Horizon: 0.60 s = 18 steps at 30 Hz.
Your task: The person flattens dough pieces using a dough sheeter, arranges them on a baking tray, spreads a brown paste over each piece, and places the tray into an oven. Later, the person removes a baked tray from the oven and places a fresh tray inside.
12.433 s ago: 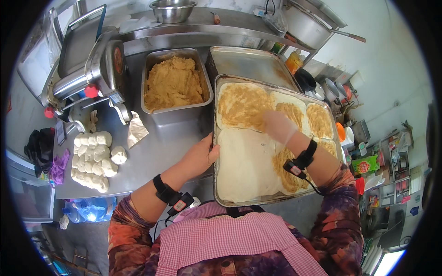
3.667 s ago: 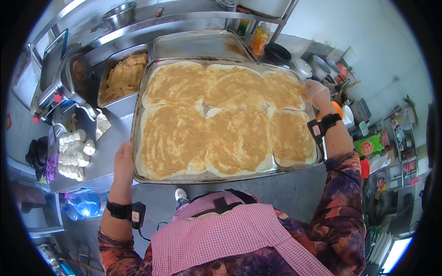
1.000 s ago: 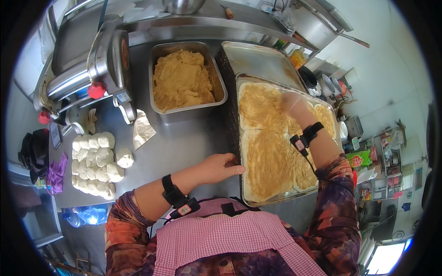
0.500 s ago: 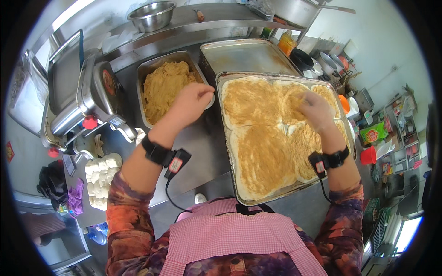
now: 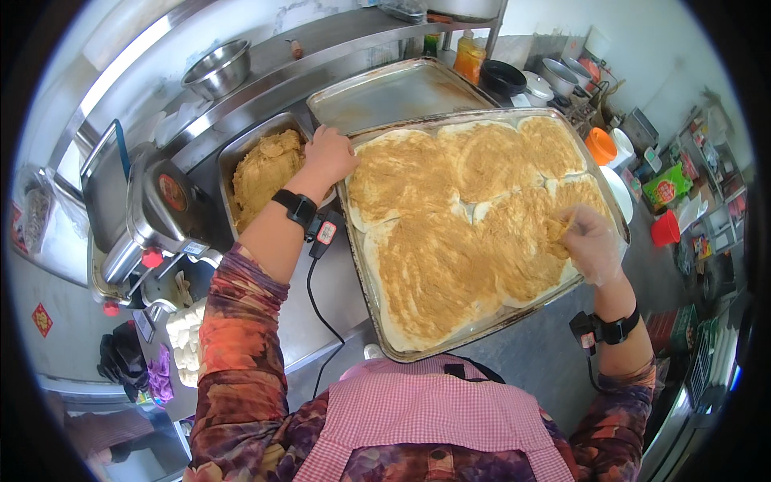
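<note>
A large baking tray (image 5: 371,304) holds several flattened white dough pieces (image 5: 395,333), most of their tops smeared with yellowish-brown paste (image 5: 434,265). My right hand (image 5: 593,245), in a thin clear glove, pinches a small lump of the paste (image 5: 556,233) against the dough at the tray's right side. At the upper left corner of the tray is my left hand (image 5: 331,154), bare, its fingers curled on the rim. Just left of it, a deep metal pan (image 5: 227,181) contains a big mound of the same paste (image 5: 269,173), partly hidden by my left forearm.
Behind stands another baking tray (image 5: 393,88). A metal machine (image 5: 165,201) with red knobs is on the left, white dough pieces (image 5: 186,341) beside it. A steel bowl (image 5: 218,68) rests on the back shelf. Pans (image 5: 503,79) and an orange container (image 5: 600,146) stand right.
My right hand has moved from the upper dough pieces down and right to the tray's right side, still holding paste. My left hand stays at the tray's corner. The whole view has shifted.
</note>
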Motion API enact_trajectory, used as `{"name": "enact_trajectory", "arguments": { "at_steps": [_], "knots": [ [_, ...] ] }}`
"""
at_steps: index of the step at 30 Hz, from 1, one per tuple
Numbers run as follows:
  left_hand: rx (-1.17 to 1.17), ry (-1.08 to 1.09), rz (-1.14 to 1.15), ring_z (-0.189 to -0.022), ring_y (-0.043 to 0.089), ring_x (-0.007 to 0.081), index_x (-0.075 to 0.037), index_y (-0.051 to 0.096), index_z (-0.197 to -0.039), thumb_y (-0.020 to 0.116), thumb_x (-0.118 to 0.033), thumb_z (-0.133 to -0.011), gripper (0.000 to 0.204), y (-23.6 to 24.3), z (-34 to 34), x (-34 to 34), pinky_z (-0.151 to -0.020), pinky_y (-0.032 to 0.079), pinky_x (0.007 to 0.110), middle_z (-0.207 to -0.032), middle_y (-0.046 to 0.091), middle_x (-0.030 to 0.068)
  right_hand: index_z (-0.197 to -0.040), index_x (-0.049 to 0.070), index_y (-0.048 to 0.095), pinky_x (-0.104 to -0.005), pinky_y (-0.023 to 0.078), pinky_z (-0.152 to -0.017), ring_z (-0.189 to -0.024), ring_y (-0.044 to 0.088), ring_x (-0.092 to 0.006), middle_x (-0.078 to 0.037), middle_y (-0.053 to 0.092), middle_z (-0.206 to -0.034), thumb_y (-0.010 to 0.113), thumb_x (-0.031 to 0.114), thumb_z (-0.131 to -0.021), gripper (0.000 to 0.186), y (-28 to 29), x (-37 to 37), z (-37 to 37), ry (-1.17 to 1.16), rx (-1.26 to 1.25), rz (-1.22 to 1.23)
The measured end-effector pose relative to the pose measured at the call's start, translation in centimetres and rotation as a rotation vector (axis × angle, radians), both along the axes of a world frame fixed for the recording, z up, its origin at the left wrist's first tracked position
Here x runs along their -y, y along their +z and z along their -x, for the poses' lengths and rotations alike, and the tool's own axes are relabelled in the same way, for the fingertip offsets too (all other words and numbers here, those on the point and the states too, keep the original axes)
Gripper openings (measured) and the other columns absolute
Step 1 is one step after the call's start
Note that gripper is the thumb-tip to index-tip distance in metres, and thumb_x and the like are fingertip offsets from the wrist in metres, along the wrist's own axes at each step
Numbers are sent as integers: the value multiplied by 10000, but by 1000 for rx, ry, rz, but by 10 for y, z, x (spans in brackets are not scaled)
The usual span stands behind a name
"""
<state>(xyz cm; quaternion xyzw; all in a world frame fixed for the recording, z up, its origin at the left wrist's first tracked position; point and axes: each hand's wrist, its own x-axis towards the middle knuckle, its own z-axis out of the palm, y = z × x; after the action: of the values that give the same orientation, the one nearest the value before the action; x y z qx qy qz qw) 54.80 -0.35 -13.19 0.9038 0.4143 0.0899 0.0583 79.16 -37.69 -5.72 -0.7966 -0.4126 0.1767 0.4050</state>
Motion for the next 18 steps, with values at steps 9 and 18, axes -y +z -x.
{"name": "enact_trajectory", "arguments": {
  "at_steps": [9,18],
  "knots": [
    [74,-35,-290,-1223,449,330,-98,741,-832,652,-152,-691,175,24,9,-23,-1012,367,540,-1093,614,106,-911,47,653,-223,413,-592,-667,498,-50,32,539,-721,596,-27,-719,214,-14,19,-3,-4,45,-38],
    [-102,-83,-448,-1300,399,334,-93,699,-783,631,-110,-752,76,11,0,-14,-1055,309,573,-1191,584,100,-952,47,680,-233,434,-647,-724,520,-72,2,580,-776,621,30,-738,223,-4,23,11,-10,49,114]
  ]
}}
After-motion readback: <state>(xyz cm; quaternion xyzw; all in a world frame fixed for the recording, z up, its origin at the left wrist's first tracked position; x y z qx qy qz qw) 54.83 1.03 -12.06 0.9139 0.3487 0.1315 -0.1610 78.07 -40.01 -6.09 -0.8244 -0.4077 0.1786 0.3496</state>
